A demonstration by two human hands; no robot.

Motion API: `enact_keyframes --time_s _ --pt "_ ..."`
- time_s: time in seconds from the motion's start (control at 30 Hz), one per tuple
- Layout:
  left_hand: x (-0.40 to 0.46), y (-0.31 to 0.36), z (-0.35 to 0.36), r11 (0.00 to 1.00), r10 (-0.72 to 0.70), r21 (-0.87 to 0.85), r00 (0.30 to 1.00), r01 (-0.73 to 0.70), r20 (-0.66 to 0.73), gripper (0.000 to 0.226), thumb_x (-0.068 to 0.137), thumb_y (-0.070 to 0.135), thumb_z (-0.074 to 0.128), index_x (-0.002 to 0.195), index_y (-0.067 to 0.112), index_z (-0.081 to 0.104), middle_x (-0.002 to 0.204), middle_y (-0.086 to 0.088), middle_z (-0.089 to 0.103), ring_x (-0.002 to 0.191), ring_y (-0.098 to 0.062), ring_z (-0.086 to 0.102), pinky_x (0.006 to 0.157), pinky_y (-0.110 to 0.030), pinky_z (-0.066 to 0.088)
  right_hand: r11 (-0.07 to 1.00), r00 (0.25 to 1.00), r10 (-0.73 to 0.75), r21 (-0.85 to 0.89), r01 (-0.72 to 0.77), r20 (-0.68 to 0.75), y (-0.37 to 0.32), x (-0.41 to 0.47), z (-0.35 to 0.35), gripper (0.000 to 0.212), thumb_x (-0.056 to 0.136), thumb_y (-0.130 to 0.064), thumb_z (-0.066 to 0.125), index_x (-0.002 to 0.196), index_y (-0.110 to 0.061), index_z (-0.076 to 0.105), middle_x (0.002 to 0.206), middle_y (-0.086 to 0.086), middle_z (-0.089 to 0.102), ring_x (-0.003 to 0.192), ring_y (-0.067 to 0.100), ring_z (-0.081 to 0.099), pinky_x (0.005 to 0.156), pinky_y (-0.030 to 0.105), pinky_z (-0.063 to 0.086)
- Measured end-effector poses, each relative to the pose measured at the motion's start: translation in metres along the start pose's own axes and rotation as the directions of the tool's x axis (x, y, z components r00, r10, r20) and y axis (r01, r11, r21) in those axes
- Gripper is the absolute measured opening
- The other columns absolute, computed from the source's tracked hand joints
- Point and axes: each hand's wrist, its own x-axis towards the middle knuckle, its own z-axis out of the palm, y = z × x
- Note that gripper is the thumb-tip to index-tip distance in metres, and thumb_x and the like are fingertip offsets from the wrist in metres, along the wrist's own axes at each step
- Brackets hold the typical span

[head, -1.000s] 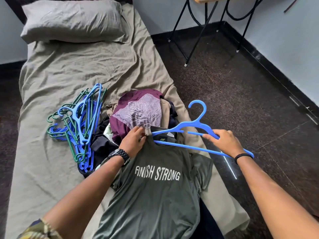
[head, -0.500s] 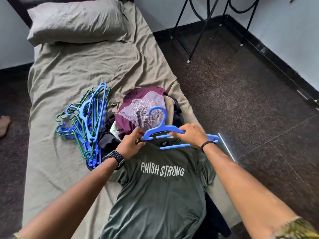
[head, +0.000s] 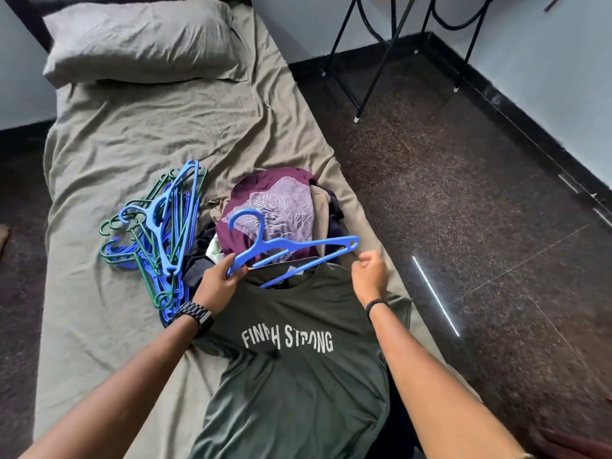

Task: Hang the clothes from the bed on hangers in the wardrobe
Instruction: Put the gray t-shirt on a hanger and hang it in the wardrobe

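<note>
Pinching the left shoulder of the blue plastic hanger (head: 291, 245), the left hand (head: 218, 283) holds it tilted at the neck of the dark green T-shirt (head: 298, 376), its lower bar slipped partly inside the collar. At the collar's right side the right hand (head: 369, 276) has its fingers curled round the fabric edge, just below the hanger's right tip. White block letters across the chest read "FINISH STRONG", a fold creasing the first word. Soft and matte, the shirt lies flat on the near part of the bed (head: 132, 154), collar pointing far. Just beyond it sits a heap of clothes (head: 281, 207), topped by a maroon shirt with a pale, branching print. Left of the heap lies a tangle of thin blue and green hangers (head: 155, 233), hooks pointing left. Rumpled olive sheeting covers the bed, with a matching pillow (head: 139, 41) at the far end. Speckled dark floor (head: 463, 193) stretches to the right, where black metal legs (head: 374, 61) stand.
</note>
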Motion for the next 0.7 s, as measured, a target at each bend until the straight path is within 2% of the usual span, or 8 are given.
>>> enact_keyframes --time_s 0.07,0.13,0.2,0.27,0.37,0.43,0.53,0.7 --pt "0.0 -0.003 -0.002 1.0 -0.017 -0.001 1.0 0.017 -0.003 0.022 0.093 0.017 0.059 0.112 0.005 0.058 0.094 -0.009 0.061 0.087 -0.02 0.054 0.074 -0.029 0.036 0.993 0.97 0.094 -0.095 -0.075 0.225 0.017 -0.005 0.018 0.013 0.08 -0.005 0.06 0.089 -0.013 0.065 0.099 0.013 0.07 0.099 0.033 0.062 0.084 0.034 0.047" --pt "-0.001 -0.005 -0.003 1.0 -0.023 0.01 1.0 0.023 -0.009 0.033 0.092 0.016 0.06 0.122 0.002 0.056 0.1 -0.006 0.06 0.091 -0.02 0.054 0.077 -0.029 0.038 0.983 0.936 0.17 -0.116 -0.141 0.308 0.024 -0.008 0.038 0.015 0.081 -0.014 0.065 0.096 -0.014 0.069 0.101 0.012 0.071 0.101 0.032 0.063 0.091 0.035 0.049" --pt "-0.004 -0.006 -0.004 0.999 0.0 0.043 1.0 0.0 0.002 0.033 0.092 0.013 0.06 0.122 0.0 0.054 0.097 -0.006 0.058 0.087 -0.017 0.05 0.077 -0.029 0.037 0.979 0.92 0.206 -0.059 -0.198 0.334 0.022 -0.013 0.056 0.017 0.08 -0.023 0.069 0.095 -0.014 0.067 0.096 0.013 0.069 0.1 0.033 0.063 0.09 0.044 0.052" --pt "-0.006 -0.009 -0.005 0.998 0.014 0.056 1.0 -0.015 0.025 0.033 0.092 0.01 0.059 0.123 0.001 0.053 0.1 -0.01 0.058 0.085 -0.018 0.052 0.076 -0.031 0.039 0.974 0.913 0.22 -0.018 -0.228 0.342 0.013 -0.017 0.069 0.02 0.08 -0.03 0.072 0.081 -0.015 0.058 0.081 0.006 0.061 0.098 0.03 0.059 0.087 0.048 0.052" --pt "-0.008 -0.016 -0.01 0.994 0.041 0.096 0.998 -0.045 0.043 0.037 0.091 0.005 0.058 0.128 0.007 0.052 0.118 -0.015 0.062 0.092 -0.023 0.06 0.082 -0.033 0.044 0.954 0.913 0.279 0.026 -0.3 0.297 0.005 -0.017 0.079 0.032 0.083 -0.023 0.07 0.06 -0.018 0.048 0.066 0.0 0.049 0.091 0.032 0.058 0.084 0.05 0.054" --pt "-0.009 -0.02 -0.013 0.991 0.026 0.132 0.998 -0.034 0.058 0.043 0.09 0.0 0.055 0.132 0.008 0.049 0.121 -0.015 0.06 0.097 -0.022 0.057 0.083 -0.028 0.04 0.917 0.896 0.343 0.107 -0.384 0.282 0.006 -0.012 0.081 0.029 0.087 -0.015 0.062 0.06 -0.016 0.052 0.076 0.011 0.062 0.087 0.034 0.063 0.078 0.049 0.057" --pt "-0.01 -0.025 -0.018 0.99 -0.017 0.139 0.997 0.006 0.075 0.054 0.089 -0.004 0.051 0.141 0.007 0.04 0.131 -0.015 0.054 0.111 -0.026 0.055 0.089 -0.023 0.035 0.807 0.826 0.411 0.268 -0.526 0.386 0.009 -0.007 0.074 0.016 0.094 -0.011 0.051 0.08 -0.008 0.057 0.099 0.018 0.065 0.092 0.03 0.065 0.072 0.041 0.054" --pt "-0.011 -0.027 -0.022 0.996 -0.066 0.07 0.993 0.059 0.099 0.054 0.092 -0.004 0.048 0.143 0.009 0.035 0.119 -0.007 0.06 0.101 -0.022 0.056 0.083 -0.026 0.039 0.89 0.736 0.31 0.089 -0.448 0.601 0.006 -0.02 0.078 0.019 0.089 -0.024 0.067 0.08 -0.012 0.055 0.095 0.007 0.062 0.093 0.024 0.062 0.072 0.037 0.054"
